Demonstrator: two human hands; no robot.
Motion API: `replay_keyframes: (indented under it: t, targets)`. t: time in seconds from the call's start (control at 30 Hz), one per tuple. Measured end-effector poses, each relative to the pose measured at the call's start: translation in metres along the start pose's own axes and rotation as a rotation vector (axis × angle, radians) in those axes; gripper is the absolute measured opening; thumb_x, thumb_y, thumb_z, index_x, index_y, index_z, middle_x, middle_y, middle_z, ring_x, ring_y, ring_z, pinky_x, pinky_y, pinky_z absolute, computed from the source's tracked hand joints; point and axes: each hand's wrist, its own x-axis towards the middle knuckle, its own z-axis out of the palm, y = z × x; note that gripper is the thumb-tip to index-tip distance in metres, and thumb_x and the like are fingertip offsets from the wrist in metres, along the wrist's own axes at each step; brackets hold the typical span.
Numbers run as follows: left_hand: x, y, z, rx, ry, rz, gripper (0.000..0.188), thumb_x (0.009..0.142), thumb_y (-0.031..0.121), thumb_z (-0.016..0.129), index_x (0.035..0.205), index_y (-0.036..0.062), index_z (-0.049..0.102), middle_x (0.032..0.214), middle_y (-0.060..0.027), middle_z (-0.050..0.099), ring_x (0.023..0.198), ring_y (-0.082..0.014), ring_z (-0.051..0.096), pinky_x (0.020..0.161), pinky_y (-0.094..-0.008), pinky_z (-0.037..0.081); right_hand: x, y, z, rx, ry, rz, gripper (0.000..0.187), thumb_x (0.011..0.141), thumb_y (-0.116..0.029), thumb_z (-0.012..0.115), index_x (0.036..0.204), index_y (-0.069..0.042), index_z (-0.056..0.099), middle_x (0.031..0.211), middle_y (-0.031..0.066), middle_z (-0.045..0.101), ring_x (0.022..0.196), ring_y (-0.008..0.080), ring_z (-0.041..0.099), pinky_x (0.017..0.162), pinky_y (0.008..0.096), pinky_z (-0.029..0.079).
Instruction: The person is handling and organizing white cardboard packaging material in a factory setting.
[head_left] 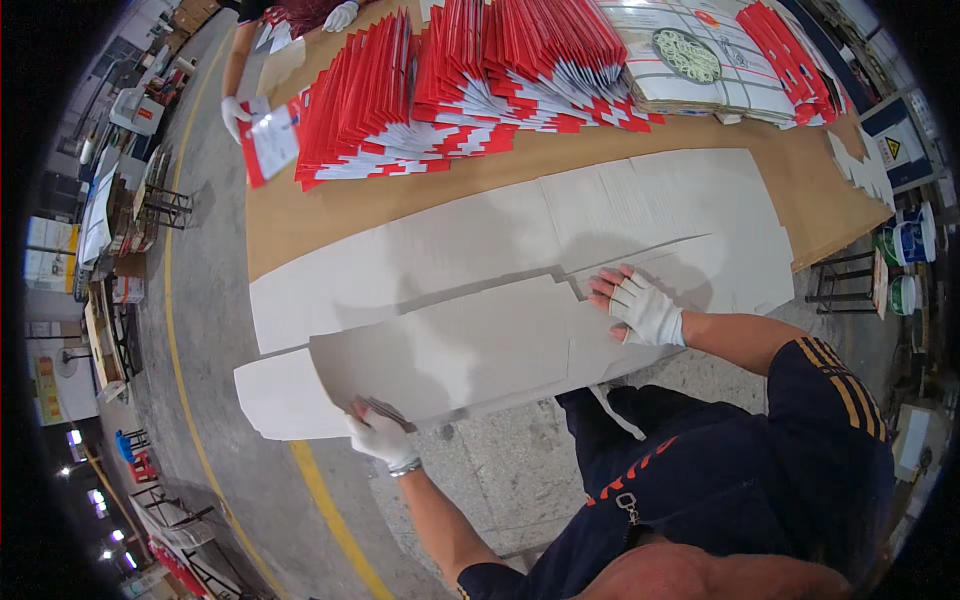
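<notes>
A long pale grey cardboard sheet (pixel 450 350), creased and notched, lies in front of me with its near edge past the table's front. My left hand (pixel 380 437), in a white fingerless glove, grips that near edge toward the left, beside a bent-up flap (pixel 285 395). On the sheet's right part rests my right hand (pixel 643 308), gloved the same way, its fingers spread and holding nothing. Beneath and beyond lies another wide pale cardboard sheet (pixel 640 205) on the brown-covered table (pixel 290 235).
Fanned rows of red and white folded cartons (pixel 360 100) stand along the table's far side. A strapped stack of printed sheets (pixel 700 60) lies at far right. Across the far left corner, another person's gloved hand (pixel 235 118) holds a red and white carton (pixel 270 140). Stools (pixel 850 282) stand at right.
</notes>
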Motion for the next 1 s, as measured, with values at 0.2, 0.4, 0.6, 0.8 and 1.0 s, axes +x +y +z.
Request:
replay_keyframes:
  t: [0.2, 0.4, 0.6, 0.8, 1.0]
  targets:
    - [0.018, -0.018, -0.022, -0.547, -0.186, -0.362, 0.023, 0.089, 0.015, 0.048, 0.105, 0.0004, 0.057, 0.087, -0.0098, 0.064, 0.074, -0.0283, 0.063, 0.062, -0.0347, 0.050, 0.001, 0.000, 0.001, 0.019, -0.013, 0.002, 0.071, 0.076, -0.039, 0.056, 0.135, -0.006, 0.037, 0.142, 0.0141, 0.031, 0.132, 0.0298, 0.028, 0.110, 0.0475, 0.015]
    - [0.013, -0.004, -0.007, -0.201, -0.153, -0.177, 0.023, 0.085, 0.010, 0.053, 0.106, 0.0012, 0.057, 0.089, -0.0135, 0.064, 0.073, -0.0269, 0.061, 0.066, -0.0376, 0.050, -0.001, 0.002, 0.000, -0.009, -0.019, 0.004, 0.071, 0.075, -0.039, 0.056, 0.135, -0.006, 0.037, 0.142, 0.0142, 0.032, 0.132, 0.0301, 0.028, 0.110, 0.0475, 0.015]
    - [0.002, -0.007, -0.009, 0.068, -0.055, -0.035, 0.022, 0.085, 0.007, 0.051, 0.103, -0.0016, 0.061, 0.081, -0.0138, 0.066, 0.077, -0.0289, 0.064, 0.066, -0.0366, 0.049, 0.000, 0.001, 0.000, -0.007, -0.024, 0.003, 0.071, 0.075, -0.038, 0.056, 0.135, -0.006, 0.038, 0.141, 0.0142, 0.033, 0.133, 0.0306, 0.027, 0.110, 0.0478, 0.015]
    - [0.014, -0.022, -0.015, -0.641, -0.181, -0.643, 0.025, 0.084, 0.006, 0.044, 0.102, 0.0013, 0.060, 0.081, -0.0086, 0.063, 0.069, -0.0222, 0.060, 0.060, -0.0314, 0.048, 0.001, 0.001, 0.004, -0.002, -0.025, -0.003, 0.071, 0.074, -0.038, 0.057, 0.134, -0.005, 0.038, 0.141, 0.0143, 0.034, 0.133, 0.0307, 0.026, 0.110, 0.0482, 0.014]
    - [-0.011, -0.011, 0.000, 0.008, -0.030, 0.058, 0.028, 0.083, 0.003, 0.043, 0.107, -0.0023, 0.058, 0.087, -0.0106, 0.062, 0.072, -0.0165, 0.059, 0.064, -0.0291, 0.049, -0.001, 0.004, 0.006, 0.010, -0.032, 0.004, 0.072, 0.073, -0.037, 0.058, 0.134, -0.006, 0.038, 0.142, 0.0145, 0.032, 0.133, 0.0305, 0.026, 0.110, 0.0485, 0.013]
